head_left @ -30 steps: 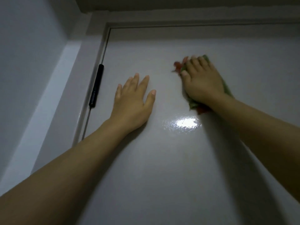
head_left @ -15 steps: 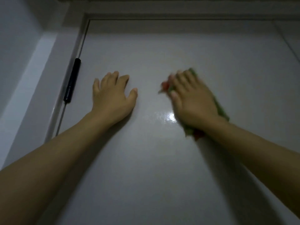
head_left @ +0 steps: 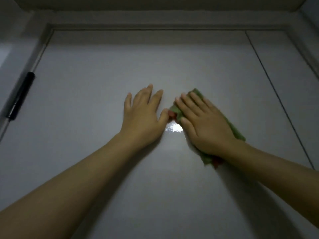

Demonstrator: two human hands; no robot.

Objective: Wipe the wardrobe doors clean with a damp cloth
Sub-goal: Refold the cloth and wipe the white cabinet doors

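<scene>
The white glossy wardrobe door [head_left: 107, 69] fills the view. My right hand [head_left: 205, 125] lies flat with straight fingers on a green and red cloth [head_left: 238, 133], pressing it against the door right of centre. The cloth pokes out above the fingertips, at the thumb side and below the wrist. My left hand [head_left: 143, 116] rests flat on the bare door just left of it, fingers spread, its thumb close to the cloth's red corner. A bright wet glare [head_left: 173, 129] sits between the two hands.
A black hinge piece [head_left: 20, 96] sits on the door's left edge next to the side wall. The top frame [head_left: 155, 23] runs above the door. A thin vertical seam [head_left: 276, 94] at the right separates this door from the neighbouring panel [head_left: 283, 54].
Both hands have slid down the door, away from its top edge, the right one carrying the cloth. They now lie closer together, and the view has shifted right to show the seam.
</scene>
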